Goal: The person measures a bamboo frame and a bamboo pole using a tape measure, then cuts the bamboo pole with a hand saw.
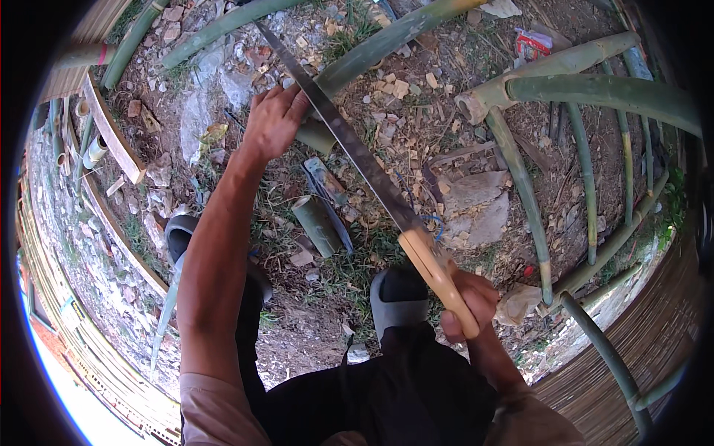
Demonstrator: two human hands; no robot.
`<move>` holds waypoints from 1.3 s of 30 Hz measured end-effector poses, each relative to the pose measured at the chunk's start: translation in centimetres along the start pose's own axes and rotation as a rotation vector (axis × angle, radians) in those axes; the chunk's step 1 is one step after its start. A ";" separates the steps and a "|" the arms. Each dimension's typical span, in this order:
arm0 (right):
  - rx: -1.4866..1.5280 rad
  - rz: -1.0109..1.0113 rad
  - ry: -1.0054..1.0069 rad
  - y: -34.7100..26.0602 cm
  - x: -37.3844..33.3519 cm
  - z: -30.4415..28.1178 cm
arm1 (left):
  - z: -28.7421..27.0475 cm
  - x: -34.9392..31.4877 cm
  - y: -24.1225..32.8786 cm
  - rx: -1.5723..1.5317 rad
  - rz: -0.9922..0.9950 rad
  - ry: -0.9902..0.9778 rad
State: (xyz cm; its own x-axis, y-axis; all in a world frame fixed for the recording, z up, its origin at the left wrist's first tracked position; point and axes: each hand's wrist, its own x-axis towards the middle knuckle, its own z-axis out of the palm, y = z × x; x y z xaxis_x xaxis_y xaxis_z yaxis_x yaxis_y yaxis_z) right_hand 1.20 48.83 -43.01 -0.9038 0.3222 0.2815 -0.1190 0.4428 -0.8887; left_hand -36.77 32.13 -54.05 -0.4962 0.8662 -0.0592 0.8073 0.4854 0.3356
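My right hand (474, 301) is wrapped round the pale wooden handle of a hand saw (349, 139). Its long dark blade slants up to the far left. Across the blade lies a thick green bamboo pole (387, 44), which runs off to the far right. My left hand (272, 123) is closed at the pole's near end, close beside the blade; its fingertips are partly hidden. Just below the blade shows a short greenish bamboo piece (317, 137), partly covered by my hand and the saw. Nearer to me, a cut bamboo section (318, 227) lies on the ground.
A frame of joined bamboo poles (547, 70) stands on the right. Another green pole (223, 33) lies at the far left, and a split bamboo strip (111, 130) sits below it. Wood chips, plastic scraps and a flat stone (476, 212) litter the ground. My sandalled foot (399, 297) is near.
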 end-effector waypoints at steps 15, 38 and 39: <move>-0.010 -0.025 0.017 2.1 2.0 2.9 | -0.8 0.6 0.4 -0.129 -0.151 -0.026; -0.061 -0.015 -0.071 1.7 3.2 2.7 | -0.3 0.7 1.6 -0.052 -0.228 -0.110; -0.069 0.012 -0.060 1.3 2.1 1.9 | -0.5 0.6 1.6 -0.011 -0.226 -0.133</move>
State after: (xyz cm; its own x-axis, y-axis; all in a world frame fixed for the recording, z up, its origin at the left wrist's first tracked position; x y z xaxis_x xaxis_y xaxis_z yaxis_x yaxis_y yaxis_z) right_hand -1.68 48.47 -44.23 -0.9282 0.2780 0.2472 -0.0814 0.4966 -0.8642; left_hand -35.88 33.35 -53.06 -0.6168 0.7442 -0.2564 0.6767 0.6678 0.3102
